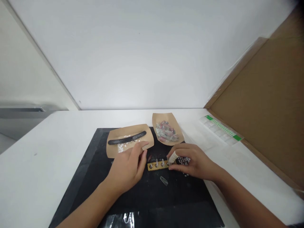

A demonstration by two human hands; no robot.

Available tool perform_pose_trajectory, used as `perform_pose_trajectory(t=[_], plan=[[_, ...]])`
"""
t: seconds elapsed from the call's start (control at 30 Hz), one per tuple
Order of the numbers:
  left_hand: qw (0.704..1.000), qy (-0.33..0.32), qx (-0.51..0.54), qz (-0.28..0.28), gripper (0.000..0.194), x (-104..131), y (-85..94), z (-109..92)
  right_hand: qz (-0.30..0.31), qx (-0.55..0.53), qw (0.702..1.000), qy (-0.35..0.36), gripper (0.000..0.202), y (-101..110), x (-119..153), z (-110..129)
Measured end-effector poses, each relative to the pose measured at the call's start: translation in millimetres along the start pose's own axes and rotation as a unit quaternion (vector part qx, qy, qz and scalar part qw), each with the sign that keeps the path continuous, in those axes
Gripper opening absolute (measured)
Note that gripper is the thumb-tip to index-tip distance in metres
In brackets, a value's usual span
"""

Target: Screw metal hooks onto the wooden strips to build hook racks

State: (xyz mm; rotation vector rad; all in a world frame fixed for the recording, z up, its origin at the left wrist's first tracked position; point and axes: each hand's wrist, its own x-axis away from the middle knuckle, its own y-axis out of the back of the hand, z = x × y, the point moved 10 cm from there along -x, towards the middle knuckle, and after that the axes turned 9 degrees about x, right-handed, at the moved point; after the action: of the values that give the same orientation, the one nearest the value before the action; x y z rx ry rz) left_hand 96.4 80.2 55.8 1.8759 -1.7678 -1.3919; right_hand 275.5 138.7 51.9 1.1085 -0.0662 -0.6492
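My left hand [128, 166] hovers over the black mat, left of a yellow nail tip stand [154, 168]. Its thumb and index finger are pinched together; anything small between them is too unclear to name. Several clear nail tips stand upright on the round silver bases along the strip. My right hand [191, 161] closes its thumb and fingers on the strip's right end, hiding that end. A ribbed white cover wraps one of its fingers. In front of the strip, a loose clear nail tip [163, 180] lies on the mat.
A cardboard tray [111, 152] holds a black nail file [127, 138] and small white pieces. Behind, another cardboard tray [156, 117] contains many clear and pinkish nail tips. A green-and-white packet [222, 128] lies right, beside a cardboard panel [266, 104]. The black mat [95, 164] covers the white table's middle.
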Motion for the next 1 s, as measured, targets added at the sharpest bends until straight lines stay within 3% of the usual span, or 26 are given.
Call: perform_pose_trajectory(t=[0.17,0.33,0.47,0.63,0.8,1.0], plan=[[1.0,-0.001,0.025,-0.015,0.027,-0.9,3.2,-1.4,-0.012,0.009,1.0,0.013,0.017,2.4,0.2,0.4],[0.995,-0.085,0.048,-0.009,0.024,-3.1,5.7,-18.1,-0.01,0.019,1.0,0.016,0.015,1.4,1.2,0.0],[0.991,-0.113,0.066,-0.029,0.028,-2.6,9.3,-20.4,-0.007,0.031,0.999,0.017,0.019,0.5,2.7,-0.5],[0.989,-0.13,0.058,-0.032,0.055,0.7,8.0,-20.0,-0.009,0.058,0.998,0.003,0.026,0.1,4.3,-3.9],[0.993,-0.095,0.054,-0.053,0.072,0.6,12.0,-16.9,-0.002,0.064,0.998,-0.007,0.027,-1.3,4.3,-5.8],[0.996,-0.056,0.06,-0.032,0.072,-0.7,8.5,-12.9,0.003,0.044,0.999,0.008,0.022,-1.2,2.3,-1.1]])
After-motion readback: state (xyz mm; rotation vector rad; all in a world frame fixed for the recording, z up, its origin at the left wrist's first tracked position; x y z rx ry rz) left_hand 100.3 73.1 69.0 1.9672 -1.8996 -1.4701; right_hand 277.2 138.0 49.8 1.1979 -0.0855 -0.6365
